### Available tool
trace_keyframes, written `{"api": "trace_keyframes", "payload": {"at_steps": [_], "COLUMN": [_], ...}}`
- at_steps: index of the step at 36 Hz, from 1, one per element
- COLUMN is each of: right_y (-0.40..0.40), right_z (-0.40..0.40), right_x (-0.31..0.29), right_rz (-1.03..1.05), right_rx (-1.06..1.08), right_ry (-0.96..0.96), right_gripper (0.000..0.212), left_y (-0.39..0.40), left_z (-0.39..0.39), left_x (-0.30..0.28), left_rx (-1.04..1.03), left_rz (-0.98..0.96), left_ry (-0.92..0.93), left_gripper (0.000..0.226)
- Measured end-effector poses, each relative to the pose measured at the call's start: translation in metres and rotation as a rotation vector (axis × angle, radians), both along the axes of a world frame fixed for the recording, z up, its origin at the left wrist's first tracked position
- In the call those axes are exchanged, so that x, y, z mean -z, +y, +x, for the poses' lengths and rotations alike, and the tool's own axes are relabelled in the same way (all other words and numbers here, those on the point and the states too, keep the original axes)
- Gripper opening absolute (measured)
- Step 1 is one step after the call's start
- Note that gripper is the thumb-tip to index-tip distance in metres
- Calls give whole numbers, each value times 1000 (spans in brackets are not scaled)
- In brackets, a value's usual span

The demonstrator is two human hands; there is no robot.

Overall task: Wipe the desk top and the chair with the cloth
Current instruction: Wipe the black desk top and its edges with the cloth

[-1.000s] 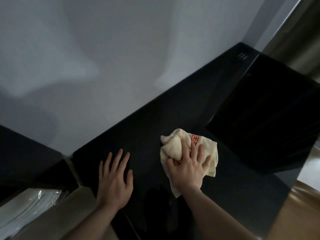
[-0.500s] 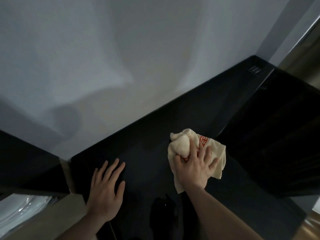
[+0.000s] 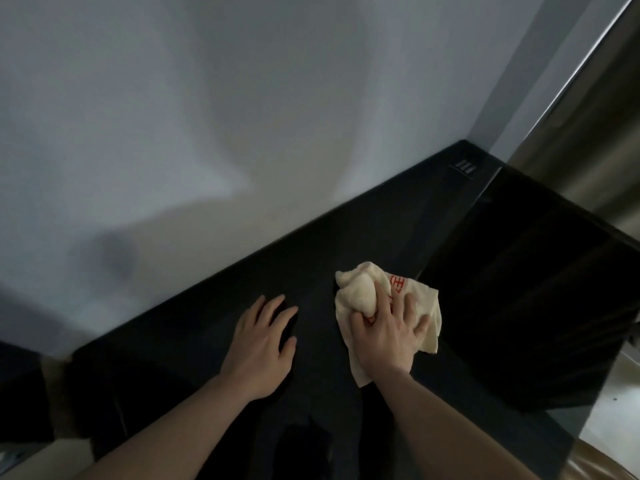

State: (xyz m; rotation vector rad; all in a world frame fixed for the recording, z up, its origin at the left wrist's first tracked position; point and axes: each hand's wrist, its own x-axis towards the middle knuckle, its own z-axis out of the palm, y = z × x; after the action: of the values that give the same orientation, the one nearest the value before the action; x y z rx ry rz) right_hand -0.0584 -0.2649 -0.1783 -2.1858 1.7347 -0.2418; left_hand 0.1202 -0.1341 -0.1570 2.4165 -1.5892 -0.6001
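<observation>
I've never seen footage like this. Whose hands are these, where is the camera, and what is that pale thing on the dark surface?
There is no machine here: these are a person's two bare hands, filmed by a wide-angle camera worn on that person's head, looking forward and down. That is why both forearms come in from the bottom edge. The dark, glossy surface is a black desk top set against a pale wall. The right hand presses a crumpled cream cloth with red printing down onto the desk to wipe it. The left hand holds nothing; it lies flat on the desk, fingers spread. No chair can be made out in this view.
</observation>
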Motion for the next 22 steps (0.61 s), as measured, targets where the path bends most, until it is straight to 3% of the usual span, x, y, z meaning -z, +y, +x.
{"api": "trace_keyframes", "payload": {"at_steps": [22], "right_y": [-272], "right_z": [-127], "right_x": [12], "right_rz": [-85], "right_rx": [41], "right_ry": [16], "right_gripper": [77], "left_y": [-255], "left_z": [-88], "left_x": [18], "left_rx": [-13], "left_rz": [4], "left_ry": [-104], "left_gripper": [71]}}
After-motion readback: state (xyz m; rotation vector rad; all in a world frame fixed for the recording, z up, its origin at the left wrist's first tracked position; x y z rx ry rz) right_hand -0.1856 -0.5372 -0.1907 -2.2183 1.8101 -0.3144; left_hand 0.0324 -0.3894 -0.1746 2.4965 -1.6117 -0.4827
